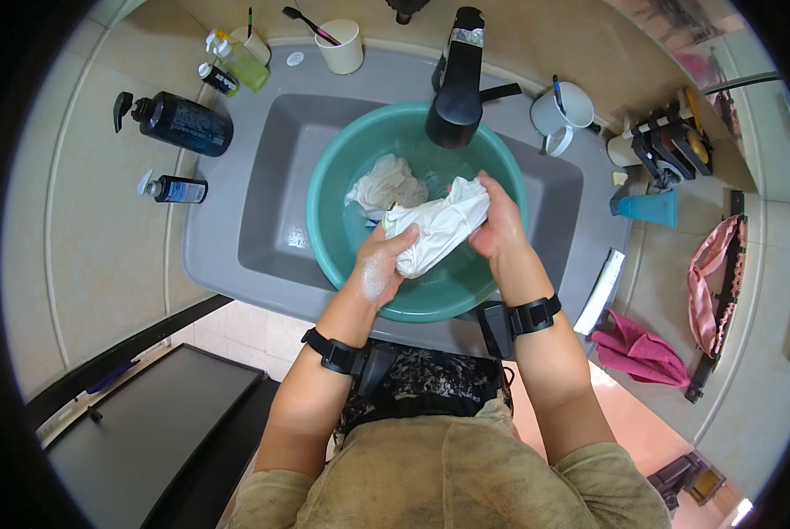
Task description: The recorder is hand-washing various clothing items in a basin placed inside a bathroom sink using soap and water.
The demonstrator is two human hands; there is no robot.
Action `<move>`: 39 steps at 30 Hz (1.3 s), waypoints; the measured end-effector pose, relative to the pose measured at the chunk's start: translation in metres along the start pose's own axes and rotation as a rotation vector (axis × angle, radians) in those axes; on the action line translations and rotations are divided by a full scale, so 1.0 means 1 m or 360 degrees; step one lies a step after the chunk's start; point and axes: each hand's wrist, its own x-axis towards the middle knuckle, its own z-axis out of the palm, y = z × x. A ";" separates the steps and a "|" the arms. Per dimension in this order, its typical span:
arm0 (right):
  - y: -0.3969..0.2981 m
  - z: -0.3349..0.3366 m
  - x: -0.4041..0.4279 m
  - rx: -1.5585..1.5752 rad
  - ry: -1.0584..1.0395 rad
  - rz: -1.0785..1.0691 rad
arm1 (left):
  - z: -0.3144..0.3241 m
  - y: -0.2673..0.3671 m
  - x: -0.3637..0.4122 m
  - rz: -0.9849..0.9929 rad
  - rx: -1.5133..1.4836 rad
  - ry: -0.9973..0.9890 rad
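Between my two hands a wet white cloth (438,225) is held bunched above a green plastic basin (317,218). My left hand (385,261) grips its near left end, thumb on top, with soap suds on the wrist. The far right end is in my right hand (499,218), whose fingers are partly hidden behind the fabric. Another crumpled whitish cloth (388,184) lies in the water at the basin's left side. Some darker printed material shows beside it, partly covered by the held cloth. The basin rests in a grey sink (272,218).
A black faucet (458,99) reaches over the basin's far rim. Pump bottles (187,125) stand along the left counter. A cup with a toothbrush (341,47) is at the back, a white mug (562,109) at the right. A blue tube (646,208) and pink cloth (643,350) are farther right.
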 end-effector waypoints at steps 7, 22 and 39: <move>0.070 0.030 -0.085 -0.2367 -0.0857 -0.2042 | -0.042 -0.034 0.034 0.0105 -0.1078 -0.1171; 0.061 0.024 -0.036 -0.2213 -0.0289 -0.1535 | -0.004 -0.028 0.011 0.0024 -0.0707 -0.0342; 0.028 0.006 -0.016 -0.0215 -0.0477 0.0375 | -0.004 0.005 0.008 -0.0336 -0.0575 -0.0287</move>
